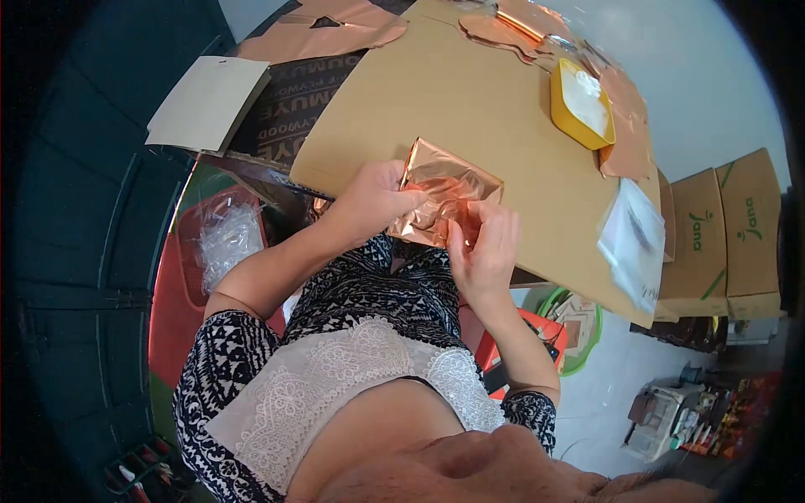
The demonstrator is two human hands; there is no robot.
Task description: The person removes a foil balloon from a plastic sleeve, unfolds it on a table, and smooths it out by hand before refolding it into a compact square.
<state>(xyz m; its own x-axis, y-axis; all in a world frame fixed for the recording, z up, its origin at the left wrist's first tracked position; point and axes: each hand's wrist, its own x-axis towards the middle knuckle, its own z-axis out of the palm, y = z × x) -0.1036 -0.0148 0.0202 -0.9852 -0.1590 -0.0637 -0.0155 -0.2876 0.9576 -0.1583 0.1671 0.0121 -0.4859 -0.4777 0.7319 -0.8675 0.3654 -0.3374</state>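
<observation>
A shiny copper-coloured foil piece (pixel 458 170), roughly square with crumpled folds in its middle, is held over the near edge of the cardboard sheet (pixel 381 117). My left hand (pixel 379 201) grips its left side, with the thumb lying on the foil. At its lower right, my right hand (pixel 488 251) is closed, thumb and fingers pinching the foil. Whether anything lies inside the foil is hidden. Beyond the hands, a yellow tray (pixel 577 132) with white material in it stands on the right of the cardboard.
Flat copper-coloured sheets (pixel 331 29) lie at the back left, near white boards (pixel 205 105). A plastic-covered white sheet (pixel 633 243) rests at the right edge. Below are a red basket (pixel 191 251) with clear plastic and a green basin (pixel 579 331). Cardboard boxes (pixel 704 235) stand right.
</observation>
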